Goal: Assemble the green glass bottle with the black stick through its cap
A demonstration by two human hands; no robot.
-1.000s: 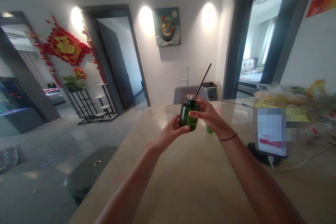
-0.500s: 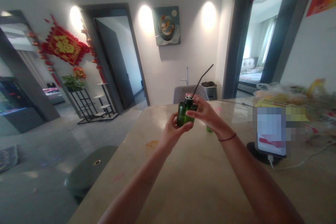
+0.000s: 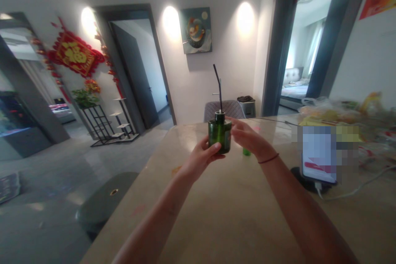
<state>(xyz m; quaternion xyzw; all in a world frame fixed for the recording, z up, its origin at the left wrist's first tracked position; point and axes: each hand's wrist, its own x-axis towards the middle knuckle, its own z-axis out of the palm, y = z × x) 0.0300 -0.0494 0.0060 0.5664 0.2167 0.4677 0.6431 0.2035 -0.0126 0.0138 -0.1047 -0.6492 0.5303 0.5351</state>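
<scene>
A small green glass bottle (image 3: 219, 138) is held upright over the table. My left hand (image 3: 206, 154) is closed round its lower part, with the thumb across the front. From the bottle's neck rises a thin dark bent straw or tube (image 3: 220, 93), its upper part leaning left. My right hand (image 3: 249, 138) is at the bottle's right side, thumb and forefinger apart; some fingertips are hidden, and contact with the glass is unclear. Below my right wrist, a small green object (image 3: 246, 152) shows on the table, partly hidden by the hand.
On the beige table (image 3: 235, 210), a charging phone (image 3: 318, 156) stands at the right, its cable (image 3: 349, 196) trailing rightward. Plastic bags (image 3: 328, 109) are piled behind it. A grey quilted chair (image 3: 212, 110) stands beyond the far edge, a green stool (image 3: 108, 198) at the left.
The straw has swung from leaning right to nearly upright with its top bent left. My right hand has drawn back from the bottle's neck and front to its right side.
</scene>
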